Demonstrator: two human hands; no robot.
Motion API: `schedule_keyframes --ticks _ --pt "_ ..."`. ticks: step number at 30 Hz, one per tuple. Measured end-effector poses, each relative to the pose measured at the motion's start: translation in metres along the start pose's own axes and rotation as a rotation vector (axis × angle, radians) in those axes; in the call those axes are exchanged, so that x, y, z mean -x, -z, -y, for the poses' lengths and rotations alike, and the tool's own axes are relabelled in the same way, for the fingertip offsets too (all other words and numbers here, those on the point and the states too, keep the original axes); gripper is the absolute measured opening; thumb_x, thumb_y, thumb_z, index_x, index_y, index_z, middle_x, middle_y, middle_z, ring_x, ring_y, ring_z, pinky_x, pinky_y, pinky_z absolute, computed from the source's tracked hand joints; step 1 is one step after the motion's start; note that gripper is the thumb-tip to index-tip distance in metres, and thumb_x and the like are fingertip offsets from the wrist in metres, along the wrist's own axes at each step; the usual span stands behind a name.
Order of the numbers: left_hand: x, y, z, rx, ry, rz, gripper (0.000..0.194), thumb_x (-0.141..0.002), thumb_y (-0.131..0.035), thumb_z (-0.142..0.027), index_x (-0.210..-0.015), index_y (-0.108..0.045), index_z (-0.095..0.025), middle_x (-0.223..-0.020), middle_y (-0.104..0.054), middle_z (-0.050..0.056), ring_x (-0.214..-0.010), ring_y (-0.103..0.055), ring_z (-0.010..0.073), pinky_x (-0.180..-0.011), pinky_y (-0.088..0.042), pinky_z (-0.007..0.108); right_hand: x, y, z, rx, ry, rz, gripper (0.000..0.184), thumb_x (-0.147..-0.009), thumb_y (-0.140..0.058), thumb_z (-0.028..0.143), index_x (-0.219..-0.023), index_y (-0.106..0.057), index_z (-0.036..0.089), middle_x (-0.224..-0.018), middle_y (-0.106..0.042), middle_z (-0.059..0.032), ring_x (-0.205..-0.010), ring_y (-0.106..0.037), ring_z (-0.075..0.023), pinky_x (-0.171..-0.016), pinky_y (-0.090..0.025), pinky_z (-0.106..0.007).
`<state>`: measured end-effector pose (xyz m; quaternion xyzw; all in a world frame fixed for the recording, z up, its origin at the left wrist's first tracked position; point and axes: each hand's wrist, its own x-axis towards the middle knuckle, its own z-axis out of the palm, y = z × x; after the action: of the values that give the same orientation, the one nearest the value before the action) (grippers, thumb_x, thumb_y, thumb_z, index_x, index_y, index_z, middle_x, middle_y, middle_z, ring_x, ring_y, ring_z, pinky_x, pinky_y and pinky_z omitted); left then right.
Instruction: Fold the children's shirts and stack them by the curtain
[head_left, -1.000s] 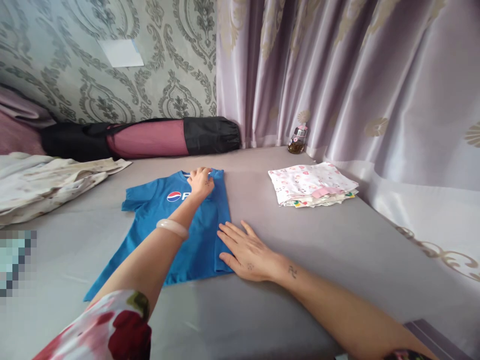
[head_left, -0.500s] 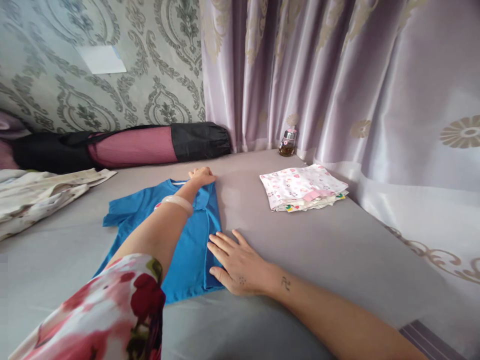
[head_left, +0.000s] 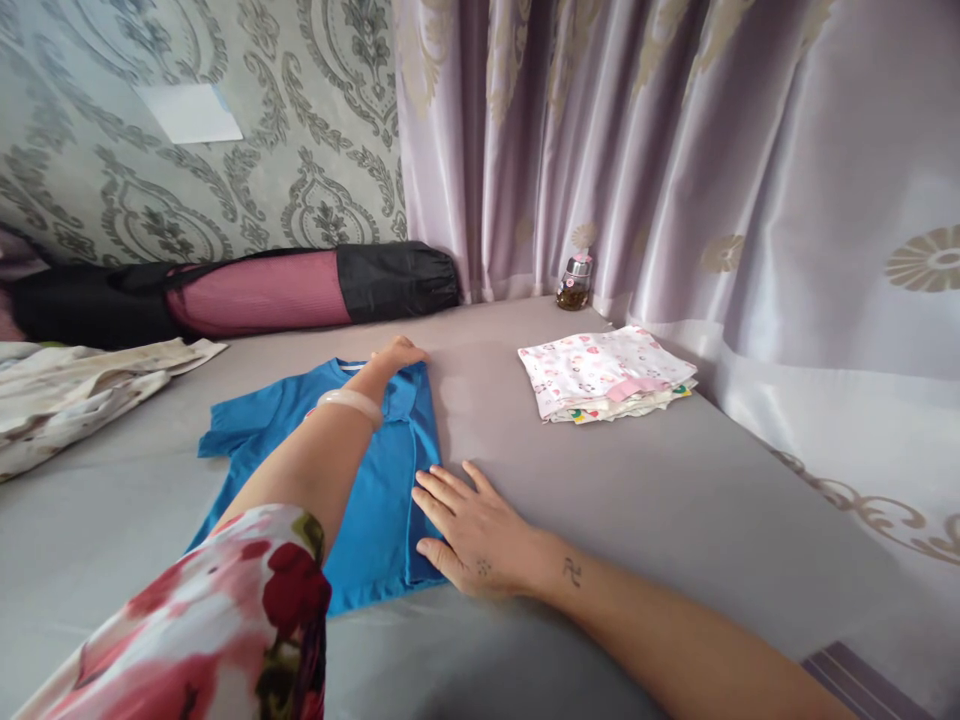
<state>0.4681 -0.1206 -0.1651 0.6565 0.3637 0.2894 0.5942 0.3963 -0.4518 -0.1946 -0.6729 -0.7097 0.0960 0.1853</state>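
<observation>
A blue T-shirt (head_left: 375, 520) lies flat on the grey bed sheet, its right side folded inward and its left sleeve spread out. My left hand (head_left: 397, 352) rests on the shirt's top right, beside the collar. Its thumb points right, apart from the bent fingers, which are partly hidden behind the back of the hand; I see no cloth gripped. My right hand (head_left: 476, 535) lies flat with fingers spread, the tips on the folded right edge near the hem. My left forearm, wearing a pale bangle (head_left: 352, 403), covers most of the shirt's chest print.
A stack of folded printed clothes (head_left: 607, 370) lies to the right. Behind it a small glass bottle (head_left: 574, 283) stands by the curtain (head_left: 637, 180). A long pink and black bag (head_left: 259, 290) runs along the wall. Loose pale cloth (head_left: 82, 390) lies at the left.
My left hand has moved from the chest up to the top right of the shirt. My right hand stays at the folded edge. The view has shifted slightly to the right.
</observation>
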Motion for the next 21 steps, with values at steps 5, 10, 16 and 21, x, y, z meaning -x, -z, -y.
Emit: schedule_keyframes --ticks 5,10,16,21 --pt "0.007 0.0 -0.002 -0.13 -0.017 -0.009 0.021 -0.057 -0.08 -0.019 -0.059 -0.059 -0.02 -0.048 -0.052 -0.001 -0.074 -0.064 0.0233 -0.07 -0.048 0.031 0.001 0.002 0.001 0.001 0.003 0.006 0.06 -0.103 -0.031 0.044 -0.153 -0.031 0.011 -0.161 -0.026 -0.0128 -0.15 -0.016 -0.0238 -0.122 -0.009 -0.055" --pt "0.011 -0.003 0.0 -0.415 -0.163 -0.033 0.02 -0.058 -0.082 -0.021 -0.058 -0.061 -0.021 -0.06 -0.061 0.001 -0.094 -0.063 0.0265 -0.083 -0.045 0.034 0.002 0.005 0.003 0.024 0.007 0.0 0.059 -0.103 -0.03 0.043 -0.153 -0.03 0.012 -0.16 -0.028 -0.0129 -0.15 -0.018 -0.0241 -0.123 -0.011 -0.053" --pt "0.002 -0.003 0.018 -0.74 -0.331 0.018 0.016 -0.07 -0.076 -0.035 -0.067 -0.065 -0.023 -0.08 -0.068 0.004 -0.106 -0.059 0.0299 -0.094 -0.035 0.04 0.003 0.007 0.004 -0.015 0.0 0.015 0.059 -0.104 -0.029 0.043 -0.153 -0.03 0.011 -0.161 -0.026 -0.0132 -0.151 -0.015 -0.0239 -0.123 -0.008 -0.053" --pt "0.002 -0.005 0.027 -0.892 -0.507 -0.015 0.029 -0.081 -0.066 -0.046 -0.071 -0.056 -0.02 -0.099 -0.065 0.014 -0.121 -0.048 0.0378 -0.103 -0.026 0.049 0.002 0.007 0.003 -0.044 -0.014 0.026 0.059 -0.104 -0.029 0.045 -0.154 -0.029 0.013 -0.162 -0.025 -0.0118 -0.151 -0.014 -0.023 -0.123 -0.006 -0.052"
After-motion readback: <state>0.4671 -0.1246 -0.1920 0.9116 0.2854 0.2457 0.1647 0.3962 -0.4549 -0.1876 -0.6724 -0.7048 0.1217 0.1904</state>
